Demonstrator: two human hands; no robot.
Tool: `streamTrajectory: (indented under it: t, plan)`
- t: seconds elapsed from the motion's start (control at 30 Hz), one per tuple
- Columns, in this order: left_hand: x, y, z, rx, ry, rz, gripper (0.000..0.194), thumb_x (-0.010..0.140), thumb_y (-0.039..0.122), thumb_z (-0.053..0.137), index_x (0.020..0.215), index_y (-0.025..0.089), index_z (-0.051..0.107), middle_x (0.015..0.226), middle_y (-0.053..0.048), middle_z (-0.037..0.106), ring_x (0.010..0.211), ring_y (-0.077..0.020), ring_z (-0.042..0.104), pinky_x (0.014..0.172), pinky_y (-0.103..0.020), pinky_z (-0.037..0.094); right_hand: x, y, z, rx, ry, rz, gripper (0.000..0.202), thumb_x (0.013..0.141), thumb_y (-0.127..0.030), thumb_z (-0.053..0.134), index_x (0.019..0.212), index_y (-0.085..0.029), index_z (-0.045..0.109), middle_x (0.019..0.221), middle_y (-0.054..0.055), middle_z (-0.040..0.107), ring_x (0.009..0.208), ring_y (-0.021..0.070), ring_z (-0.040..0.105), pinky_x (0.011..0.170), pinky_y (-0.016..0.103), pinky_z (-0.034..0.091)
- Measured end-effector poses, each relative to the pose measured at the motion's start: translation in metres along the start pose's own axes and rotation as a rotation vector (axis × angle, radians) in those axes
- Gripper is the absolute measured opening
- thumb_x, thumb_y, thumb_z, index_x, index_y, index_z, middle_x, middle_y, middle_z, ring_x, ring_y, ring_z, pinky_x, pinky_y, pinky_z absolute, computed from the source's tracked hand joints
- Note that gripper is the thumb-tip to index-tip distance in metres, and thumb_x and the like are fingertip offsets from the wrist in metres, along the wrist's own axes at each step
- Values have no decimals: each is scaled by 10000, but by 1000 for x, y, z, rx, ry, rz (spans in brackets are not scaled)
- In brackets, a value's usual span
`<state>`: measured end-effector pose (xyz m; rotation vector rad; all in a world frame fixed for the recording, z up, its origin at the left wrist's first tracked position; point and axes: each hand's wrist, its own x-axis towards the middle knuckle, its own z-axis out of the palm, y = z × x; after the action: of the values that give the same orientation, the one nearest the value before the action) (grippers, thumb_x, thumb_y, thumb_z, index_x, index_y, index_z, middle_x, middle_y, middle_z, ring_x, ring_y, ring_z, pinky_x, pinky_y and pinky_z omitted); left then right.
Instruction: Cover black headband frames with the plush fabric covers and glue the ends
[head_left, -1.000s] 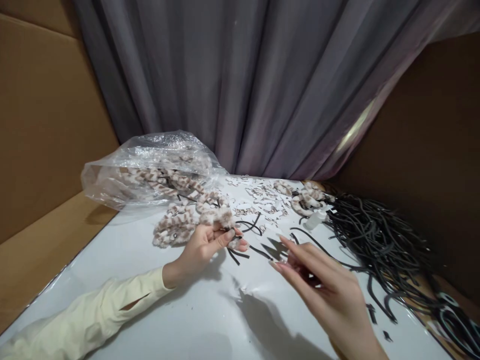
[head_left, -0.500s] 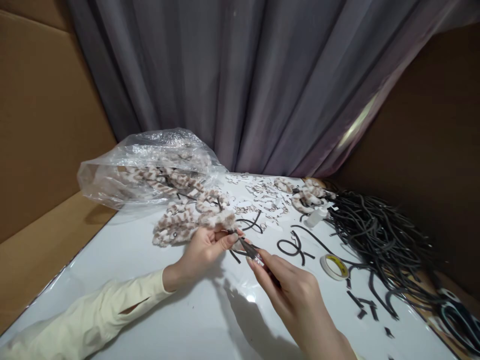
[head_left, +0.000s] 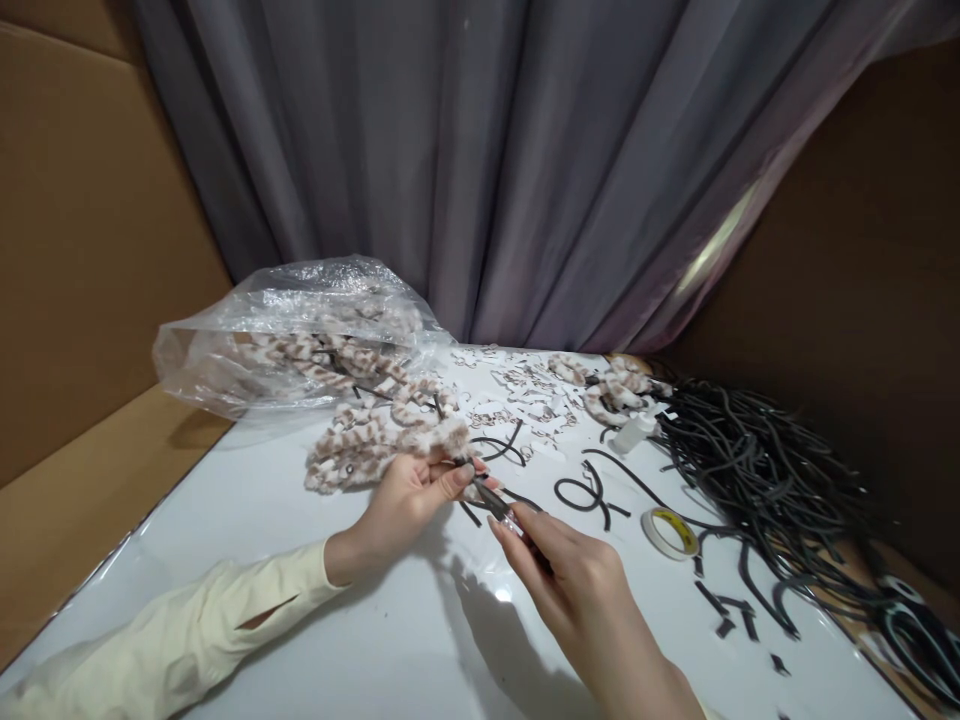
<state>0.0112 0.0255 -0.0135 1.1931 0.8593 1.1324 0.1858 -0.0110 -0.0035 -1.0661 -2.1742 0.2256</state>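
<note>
My left hand [head_left: 420, 497] is closed on the near end of a fluffy white-and-brown fabric tube [head_left: 435, 438], thumb and fingers pinching it. Some dark material shows at that end. In my right hand [head_left: 574, 575] is a dark metal tool with a tapering nose, seemingly long-nose pliers [head_left: 496, 502]. Its tip meets the tube's end beside my left thumb; what lies between the jaws is too small to make out. More of the fluffy fabric [head_left: 337, 465] lies just left of my left hand.
A clear plastic bag [head_left: 300, 290] with fluffy strips stands at the back left. Black tubes [head_left: 750, 470] pile up at right, near a tape roll [head_left: 670, 534], a small bottle [head_left: 636, 432] and scissors [head_left: 919, 630]. Fabric scraps [head_left: 525, 385] litter the back. Cardboard walls [head_left: 75, 220] flank the table.
My right hand and the pliers have shifted slightly left, and the jaws look narrower. My left hand stays in place on the fluffy tube.
</note>
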Motion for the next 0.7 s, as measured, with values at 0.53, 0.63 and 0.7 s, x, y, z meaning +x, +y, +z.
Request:
streamTrajectory:
  t: [0.53, 0.63, 0.7]
  plan:
    - [0, -2, 0, -38, -8, -45, 368, 772, 404, 635, 958, 86, 649, 847, -107, 720, 805, -220, 678, 726, -277, 528, 1, 2, 3, 15, 25, -34, 120, 895, -166, 435, 850, -129, 540, 569, -16, 493, 448, 75, 429, 454, 189, 317]
    - [-1, 0, 1, -34, -12, -37, 343, 787, 385, 625, 957, 88, 647, 856, -104, 720, 810, -211, 677, 729, -270, 529, 1, 2, 6, 27, 25, -37, 120, 893, -158, 439, 862, -117, 548, 572, -16, 494, 455, 72, 427, 462, 180, 322]
    - [-1, 0, 2, -30, -8, -26, 333, 787, 379, 626, 958, 94, 648, 863, -99, 720, 813, -209, 677, 720, -264, 530, 1, 2, 7, 37, 45, -39, 124, 892, -157, 440, 864, -112, 552, 566, -18, 493, 452, 70, 423, 456, 177, 318]
